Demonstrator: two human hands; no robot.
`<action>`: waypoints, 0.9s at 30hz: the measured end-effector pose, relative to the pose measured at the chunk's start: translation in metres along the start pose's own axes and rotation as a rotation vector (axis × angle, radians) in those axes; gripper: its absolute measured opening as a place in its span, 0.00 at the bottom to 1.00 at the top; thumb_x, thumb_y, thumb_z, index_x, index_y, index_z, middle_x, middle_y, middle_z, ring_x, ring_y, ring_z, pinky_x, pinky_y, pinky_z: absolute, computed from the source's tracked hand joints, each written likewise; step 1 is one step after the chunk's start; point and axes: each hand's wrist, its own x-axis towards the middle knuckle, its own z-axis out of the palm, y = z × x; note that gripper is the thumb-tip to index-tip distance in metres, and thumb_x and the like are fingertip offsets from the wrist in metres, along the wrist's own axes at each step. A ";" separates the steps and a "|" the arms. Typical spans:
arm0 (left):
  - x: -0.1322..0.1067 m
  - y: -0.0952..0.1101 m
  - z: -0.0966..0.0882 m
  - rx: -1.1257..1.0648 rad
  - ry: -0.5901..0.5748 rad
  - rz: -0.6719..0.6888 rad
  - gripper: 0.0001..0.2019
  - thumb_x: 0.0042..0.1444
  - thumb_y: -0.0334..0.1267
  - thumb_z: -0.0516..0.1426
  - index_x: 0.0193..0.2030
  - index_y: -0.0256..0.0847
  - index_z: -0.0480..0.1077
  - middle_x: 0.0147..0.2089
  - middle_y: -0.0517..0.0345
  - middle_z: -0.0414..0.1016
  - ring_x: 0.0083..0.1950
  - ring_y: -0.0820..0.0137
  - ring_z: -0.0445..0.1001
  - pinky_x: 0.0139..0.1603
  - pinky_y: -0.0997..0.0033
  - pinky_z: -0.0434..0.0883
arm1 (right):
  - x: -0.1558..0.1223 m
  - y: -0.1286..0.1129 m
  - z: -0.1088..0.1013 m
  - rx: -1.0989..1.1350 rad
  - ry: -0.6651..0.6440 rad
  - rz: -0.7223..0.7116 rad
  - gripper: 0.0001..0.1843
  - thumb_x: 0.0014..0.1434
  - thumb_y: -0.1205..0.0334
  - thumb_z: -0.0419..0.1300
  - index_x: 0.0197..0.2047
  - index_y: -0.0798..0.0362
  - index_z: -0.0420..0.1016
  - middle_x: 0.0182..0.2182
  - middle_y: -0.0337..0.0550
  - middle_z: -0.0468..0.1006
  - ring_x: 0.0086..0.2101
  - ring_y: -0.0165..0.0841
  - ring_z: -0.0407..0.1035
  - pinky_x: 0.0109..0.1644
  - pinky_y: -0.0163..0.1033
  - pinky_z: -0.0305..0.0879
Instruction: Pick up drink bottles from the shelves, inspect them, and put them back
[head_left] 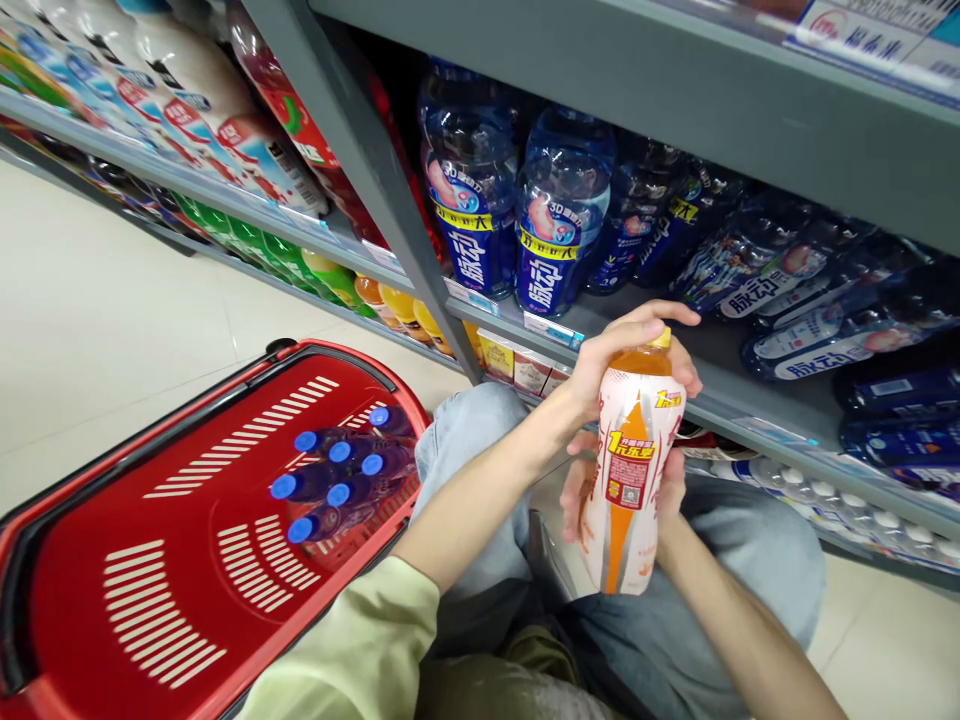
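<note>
Above my lap I hold a drink bottle [637, 480] with a yellow cap, orange liquid and a white and orange label. It stands nearly upright, leaning slightly. My left hand [604, 350] curls around its neck and shoulder, beside the cap. Lower down, my right hand [673, 488] grips the body from behind, with fingertips showing at the bottle's left side. The bottle's back and parts of both hands are hidden. Several blue-labelled bottles [551, 230] stand on the shelf just beyond, and others there lie on their sides [817, 330].
A red shopping basket [172, 420] rests at my left, with several blue-capped bottles [337, 475] at its near end. Grey shelving [360, 150] rises ahead. White bottles [202, 100] fill the left shelf; small white-capped bottles [847, 505] line the lower right one.
</note>
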 end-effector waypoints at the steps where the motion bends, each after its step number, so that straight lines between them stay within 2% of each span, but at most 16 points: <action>1: 0.000 0.000 0.000 0.024 0.005 -0.006 0.16 0.52 0.46 0.60 0.44 0.39 0.71 0.24 0.57 0.75 0.29 0.63 0.78 0.33 0.66 0.73 | 0.001 -0.003 0.001 -0.005 0.023 -0.009 0.47 0.47 0.21 0.55 0.54 0.51 0.70 0.35 0.50 0.83 0.27 0.46 0.79 0.23 0.45 0.72; 5: 0.001 -0.001 -0.002 0.090 0.076 -0.031 0.14 0.53 0.46 0.61 0.41 0.39 0.70 0.26 0.55 0.78 0.29 0.64 0.78 0.32 0.67 0.73 | 0.000 -0.014 0.004 -0.022 0.104 -0.052 0.46 0.50 0.23 0.55 0.55 0.54 0.72 0.39 0.53 0.83 0.30 0.45 0.79 0.28 0.46 0.74; 11: 0.007 -0.011 -0.011 0.140 0.220 -0.046 0.13 0.52 0.47 0.61 0.37 0.41 0.68 0.26 0.55 0.79 0.28 0.64 0.78 0.28 0.68 0.72 | -0.003 -0.024 0.002 -0.007 0.116 -0.033 0.45 0.55 0.22 0.48 0.52 0.55 0.74 0.45 0.57 0.82 0.34 0.47 0.80 0.28 0.47 0.75; 13: 0.008 -0.014 -0.011 0.150 0.233 -0.056 0.14 0.51 0.48 0.61 0.36 0.41 0.67 0.27 0.55 0.79 0.27 0.65 0.77 0.29 0.68 0.72 | -0.004 -0.023 0.001 -0.014 0.142 -0.018 0.45 0.54 0.20 0.47 0.49 0.53 0.73 0.43 0.55 0.83 0.34 0.46 0.79 0.26 0.47 0.75; 17: 0.008 -0.014 -0.010 0.149 0.230 -0.071 0.14 0.49 0.47 0.62 0.36 0.40 0.68 0.27 0.54 0.79 0.28 0.64 0.77 0.30 0.68 0.72 | -0.005 -0.020 0.001 0.005 0.151 -0.005 0.44 0.52 0.18 0.45 0.43 0.51 0.70 0.34 0.48 0.82 0.28 0.44 0.78 0.22 0.46 0.73; 22: 0.009 -0.013 -0.010 0.083 0.199 -0.061 0.12 0.47 0.44 0.61 0.35 0.39 0.68 0.28 0.56 0.77 0.30 0.65 0.77 0.34 0.65 0.74 | -0.003 -0.019 0.003 0.070 0.061 -0.006 0.42 0.53 0.17 0.40 0.38 0.49 0.65 0.29 0.43 0.80 0.25 0.42 0.76 0.21 0.45 0.72; 25: 0.008 -0.013 -0.011 0.037 0.174 -0.050 0.11 0.46 0.39 0.60 0.37 0.38 0.69 0.29 0.57 0.76 0.33 0.64 0.79 0.37 0.65 0.74 | -0.001 -0.017 -0.001 0.127 -0.050 -0.046 0.39 0.56 0.19 0.38 0.36 0.48 0.63 0.27 0.42 0.80 0.25 0.42 0.77 0.23 0.45 0.73; 27: 0.008 -0.013 -0.011 0.020 0.170 -0.035 0.11 0.46 0.38 0.60 0.37 0.38 0.70 0.30 0.58 0.75 0.34 0.64 0.79 0.38 0.65 0.74 | -0.001 -0.014 -0.007 0.148 -0.148 -0.060 0.36 0.58 0.22 0.40 0.35 0.48 0.62 0.25 0.39 0.78 0.24 0.41 0.77 0.23 0.44 0.72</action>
